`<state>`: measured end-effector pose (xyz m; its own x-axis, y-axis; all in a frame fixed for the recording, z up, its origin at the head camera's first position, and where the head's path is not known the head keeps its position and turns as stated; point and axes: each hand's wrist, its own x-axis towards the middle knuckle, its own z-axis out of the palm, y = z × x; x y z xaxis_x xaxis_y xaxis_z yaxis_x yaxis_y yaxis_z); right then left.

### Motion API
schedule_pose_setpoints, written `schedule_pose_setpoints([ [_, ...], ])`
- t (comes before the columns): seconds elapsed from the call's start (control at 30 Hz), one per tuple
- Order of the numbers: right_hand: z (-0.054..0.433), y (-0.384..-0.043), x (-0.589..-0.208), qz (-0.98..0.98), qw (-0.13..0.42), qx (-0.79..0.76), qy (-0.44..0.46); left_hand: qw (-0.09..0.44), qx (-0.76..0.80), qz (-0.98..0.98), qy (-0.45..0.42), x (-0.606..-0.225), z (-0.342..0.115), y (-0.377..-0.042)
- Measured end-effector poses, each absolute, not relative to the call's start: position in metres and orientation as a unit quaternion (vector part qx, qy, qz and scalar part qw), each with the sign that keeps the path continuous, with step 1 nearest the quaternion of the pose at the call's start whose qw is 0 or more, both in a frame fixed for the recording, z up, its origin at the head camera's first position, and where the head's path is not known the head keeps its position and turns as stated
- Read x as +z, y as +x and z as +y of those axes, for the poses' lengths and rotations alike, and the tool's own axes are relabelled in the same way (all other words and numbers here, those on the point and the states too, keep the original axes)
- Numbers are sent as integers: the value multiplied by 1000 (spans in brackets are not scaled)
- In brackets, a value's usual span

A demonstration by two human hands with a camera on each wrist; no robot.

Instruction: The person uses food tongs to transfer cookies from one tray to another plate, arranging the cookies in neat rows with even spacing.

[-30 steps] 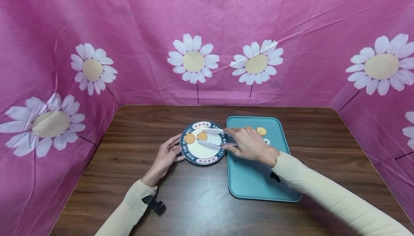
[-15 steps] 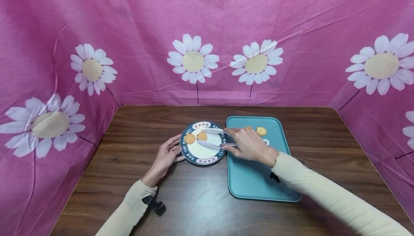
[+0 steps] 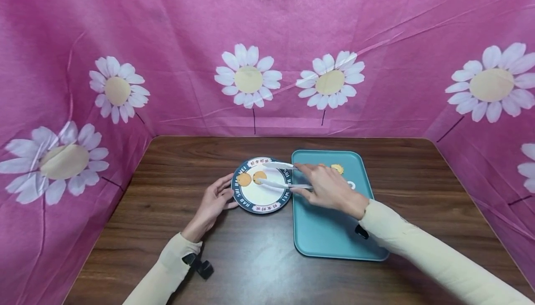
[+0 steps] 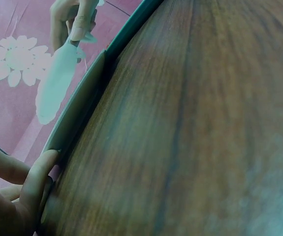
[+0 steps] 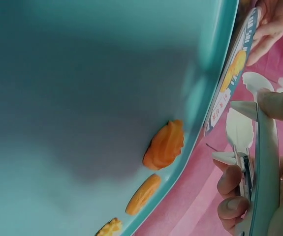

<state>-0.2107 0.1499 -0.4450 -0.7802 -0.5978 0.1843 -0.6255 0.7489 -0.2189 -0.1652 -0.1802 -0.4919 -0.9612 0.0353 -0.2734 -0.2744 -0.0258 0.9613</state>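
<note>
My right hand (image 3: 328, 186) grips a pair of white-tipped tongs (image 3: 273, 184), whose two arms stand apart over the plate with nothing between them. My left hand (image 3: 213, 203) holds the left rim of the round plate (image 3: 267, 200), white with a dark blue lettered border. Two round golden cookies lie side by side on its left half: one cookie (image 3: 244, 179) by the border, the other cookie (image 3: 259, 177) right at the lower tong tip. In the left wrist view, a fingertip (image 4: 47, 157) presses against the plate's edge.
A teal tray (image 3: 330, 235) sits against the plate's right side. Along its far edge lie an orange ridged pastry (image 5: 164, 146), an oblong biscuit (image 5: 143, 194) and a yellow cookie (image 5: 110, 227). Pink flowered cloth (image 3: 288, 26) hangs behind the wooden table (image 3: 251, 258).
My right hand has shifted slightly right with the tongs, whose arms have spread a little wider, freeing the right-hand cookie from between the tips. My left hand stays at the plate rim.
</note>
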Motion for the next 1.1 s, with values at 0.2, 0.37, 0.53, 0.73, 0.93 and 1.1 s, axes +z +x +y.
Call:
schedule_pose_setpoints([
  [0.2,161,-205,-444,-935,61,135,322,111,709,691,-88,-493,-181,-165],
  [0.37,170,-200,-445,-938,65,116,319,112,709,691,-87,-493,-182,-165],
  [0.53,178,-196,-444,-943,56,124,305,111,706,694,-89,-495,-181,-166],
  [0.73,191,-192,-442,-946,65,123,292,104,712,690,-82,-494,-181,-167],
  [0.93,202,-188,-443,-947,82,115,290,102,729,673,-74,-494,-180,-166],
  [1.1,209,-185,-444,-948,88,118,283,100,726,676,-73,-494,-180,-166],
])
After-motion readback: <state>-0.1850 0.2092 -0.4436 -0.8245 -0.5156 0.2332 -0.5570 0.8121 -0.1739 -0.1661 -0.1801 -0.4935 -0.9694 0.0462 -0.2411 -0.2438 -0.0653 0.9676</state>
